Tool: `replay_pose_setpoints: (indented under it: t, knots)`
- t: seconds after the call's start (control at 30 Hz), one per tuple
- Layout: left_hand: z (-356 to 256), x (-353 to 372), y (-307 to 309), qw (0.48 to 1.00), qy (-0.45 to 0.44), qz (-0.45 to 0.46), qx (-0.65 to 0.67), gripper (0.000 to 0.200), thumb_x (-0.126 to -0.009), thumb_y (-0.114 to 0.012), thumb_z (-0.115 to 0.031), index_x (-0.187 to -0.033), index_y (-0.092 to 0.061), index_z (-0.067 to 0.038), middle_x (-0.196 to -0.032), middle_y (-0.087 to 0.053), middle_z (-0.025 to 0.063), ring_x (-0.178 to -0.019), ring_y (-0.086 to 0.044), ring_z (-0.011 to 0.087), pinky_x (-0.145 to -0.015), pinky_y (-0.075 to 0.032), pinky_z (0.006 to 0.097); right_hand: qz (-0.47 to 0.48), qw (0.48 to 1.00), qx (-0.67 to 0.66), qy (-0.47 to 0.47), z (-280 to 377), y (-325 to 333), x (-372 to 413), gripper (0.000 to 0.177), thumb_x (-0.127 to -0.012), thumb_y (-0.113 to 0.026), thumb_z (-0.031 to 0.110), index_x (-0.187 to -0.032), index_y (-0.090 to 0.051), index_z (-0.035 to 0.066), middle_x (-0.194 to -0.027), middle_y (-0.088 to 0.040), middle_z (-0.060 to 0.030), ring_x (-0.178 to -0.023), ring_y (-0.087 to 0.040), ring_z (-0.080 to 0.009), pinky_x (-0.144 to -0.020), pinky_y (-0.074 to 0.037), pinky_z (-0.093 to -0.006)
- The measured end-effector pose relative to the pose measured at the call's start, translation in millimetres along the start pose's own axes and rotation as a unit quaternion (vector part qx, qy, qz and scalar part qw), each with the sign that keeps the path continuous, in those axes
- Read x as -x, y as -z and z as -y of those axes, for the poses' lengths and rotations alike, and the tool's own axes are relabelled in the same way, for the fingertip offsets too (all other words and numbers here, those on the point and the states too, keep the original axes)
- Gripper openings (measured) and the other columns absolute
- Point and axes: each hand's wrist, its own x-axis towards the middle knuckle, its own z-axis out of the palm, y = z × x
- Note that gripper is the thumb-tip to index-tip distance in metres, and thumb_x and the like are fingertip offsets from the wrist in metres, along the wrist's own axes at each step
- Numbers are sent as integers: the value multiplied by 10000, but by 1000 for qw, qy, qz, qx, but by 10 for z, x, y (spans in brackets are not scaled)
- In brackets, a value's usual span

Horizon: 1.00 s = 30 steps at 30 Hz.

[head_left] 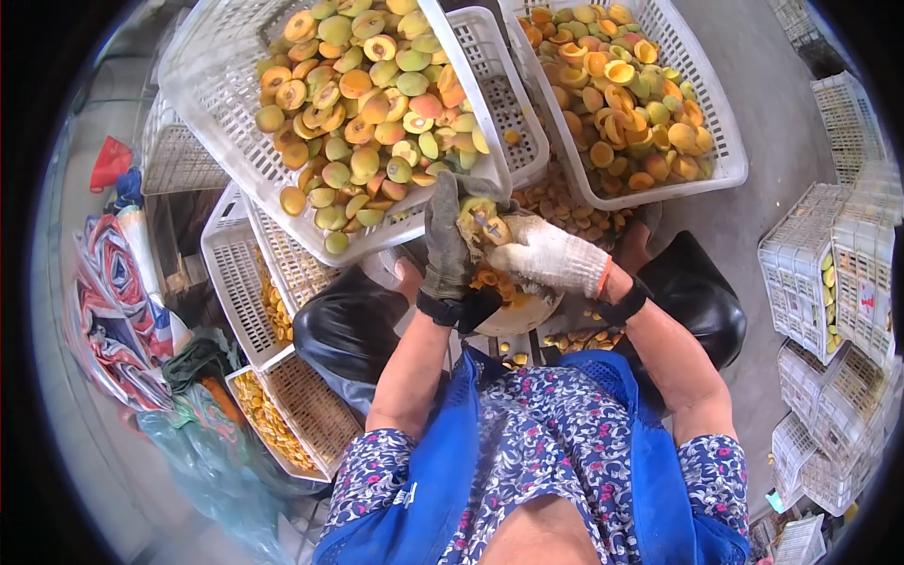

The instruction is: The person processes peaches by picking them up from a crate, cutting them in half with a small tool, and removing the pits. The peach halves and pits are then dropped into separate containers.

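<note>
My left hand (446,240), in a dark grey glove, is closed around a cut apricot (482,218) in front of the tilted white crate. My right hand (551,252), in a whitish knit glove, meets it from the right with fingers curled in. A small dark thing shows at the cut fruit between the hands, too small to name. What the right fingers grip is hidden. Below the hands, a round pale tub (513,322) holds orange apricot pieces. The tilted white crate (212,80), full of halved and whole apricots, reaches close to my left fingertips.
Another white crate (720,141) of apricot halves stands at the upper right. Crates with orange pieces (226,245) are left of my knee. Apricot pieces (570,209) lie on the floor beyond my hands. Stacked crates (800,254) line the right; plastic bags (212,471) lie left.
</note>
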Motion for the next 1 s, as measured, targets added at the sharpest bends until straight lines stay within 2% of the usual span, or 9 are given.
replay_pose_setpoints:
  t: [0.07,0.27,0.47,0.5,0.63,0.73,0.87,0.93,1.0]
  knots:
    - [76,-106,178,999,1,45,-15,466,-1009,-421,-433,-858,-591,-27,-813,-611,89,-771,-601,184,-831,-510,346,-80,969,154,177,-149,-53,-75,275,-865,-503,184,-1035,-598,-10,-883,-642,-205,-816,-644,-305,-715,-512,-383]
    - [-38,-129,246,979,-21,196,-53,483,-1008,-423,-422,-757,-565,-35,-761,-579,83,-751,-570,187,-891,-475,377,-65,954,261,130,-129,-177,-5,286,-867,-530,226,-1036,-568,-2,-866,-638,-231,-815,-614,-424,-723,-497,-454]
    - [-80,-27,304,979,-7,203,-1,430,-1007,-460,-370,-812,-597,-12,-755,-588,85,-747,-577,194,-775,-486,348,47,995,-58,-59,253,-299,151,322,-850,-545,252,-1038,-588,-6,-779,-633,-130,-740,-622,-246,-716,-498,-369]
    - [-205,-36,320,972,8,217,-86,410,-1013,-461,-332,-813,-604,-4,-774,-606,87,-763,-582,193,-759,-485,332,-25,994,57,91,-3,-371,13,294,-850,-554,252,-997,-619,6,-758,-626,-126,-701,-603,-196,-690,-495,-335]
    - [-428,50,297,944,70,226,-228,424,-1012,-461,-333,-780,-602,-7,-758,-609,87,-759,-585,195,-726,-493,302,29,986,162,29,97,-307,60,274,-857,-568,223,-1039,-630,28,-773,-614,-122,-691,-570,-127,-666,-485,-265]
    - [-378,107,216,970,146,182,73,466,-1015,-436,-377,-754,-591,-24,-724,-590,84,-727,-570,202,-726,-497,312,118,948,-290,-48,222,-326,229,265,-886,-630,200,-1117,-640,69,-851,-624,10,-733,-548,-38,-648,-477,-208]
    - [-235,118,325,976,156,149,5,511,-1015,-407,-420,-716,-566,-38,-685,-553,79,-723,-570,208,-714,-505,327,131,953,-267,-56,239,-222,272,294,-833,-703,237,-1067,-651,66,-829,-599,40,-680,-525,-35,-593,-451,-207]
    - [-311,205,278,979,85,176,-56,488,-1015,-423,-402,-707,-553,-47,-680,-556,78,-707,-571,206,-698,-492,329,156,960,-223,-63,262,-206,333,372,-861,-689,243,-1162,-626,32,-949,-612,9,-814,-547,-56,-671,-471,-220]
    - [-272,136,559,739,-327,191,-558,419,-1006,-451,-410,-807,-555,-56,-744,-589,79,-703,-575,206,-750,-506,362,150,956,-250,-46,301,-185,437,304,-807,-687,254,-1022,-638,44,-787,-584,27,-649,-518,-48,-564,-425,-211]
